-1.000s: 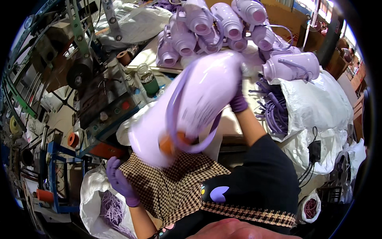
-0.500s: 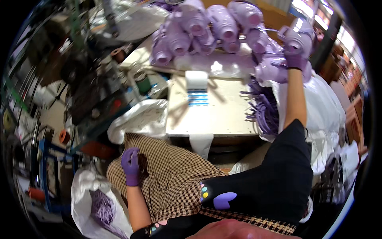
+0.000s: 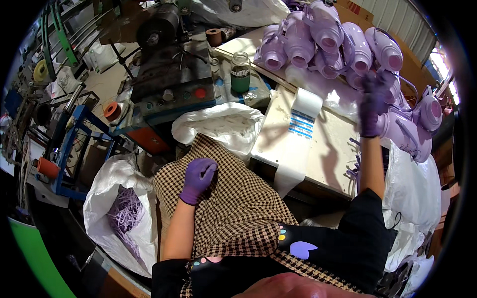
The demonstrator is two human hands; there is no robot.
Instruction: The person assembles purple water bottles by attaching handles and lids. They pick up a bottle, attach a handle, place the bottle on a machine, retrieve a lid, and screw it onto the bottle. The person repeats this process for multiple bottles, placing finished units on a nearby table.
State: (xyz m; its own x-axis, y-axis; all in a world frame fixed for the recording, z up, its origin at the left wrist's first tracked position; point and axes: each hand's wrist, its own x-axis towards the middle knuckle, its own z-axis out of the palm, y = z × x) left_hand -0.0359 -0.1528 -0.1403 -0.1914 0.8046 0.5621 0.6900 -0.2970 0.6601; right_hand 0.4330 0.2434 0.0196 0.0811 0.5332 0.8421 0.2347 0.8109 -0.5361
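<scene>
Checked fabric (image 3: 233, 208) covers the person's lap at the near edge of the view. Left hand (image 3: 198, 180), in a purple glove, rests on this fabric with fingers loosely curled and nothing held. Beside the lap, on the person's left, an open white sack (image 3: 117, 198) contains purple plastic scraps.

Beyond the lap stands the surface (image 3: 328, 149), with a strip of white labels (image 3: 298, 134) hanging over its near edge. Right hand (image 3: 370, 107), also gloved, reaches across the surface to the lilac jug (image 3: 402, 134) lying at its right end. Motion blur hides the fingers; whether the grip is closed on the jug cannot be determined.

Further back, a stack of lilac jugs (image 3: 323, 39) lies on its side across the far edge of the surface. A glass jar (image 3: 240, 72) stands left of the stack, next to a machine (image 3: 169, 64).

Risk, as a judgement: the jug sits at the surface edge above a white bag (image 3: 412, 198); an insecure grip could let it roll off. A wide arm sweep could dislodge the stack.
</scene>
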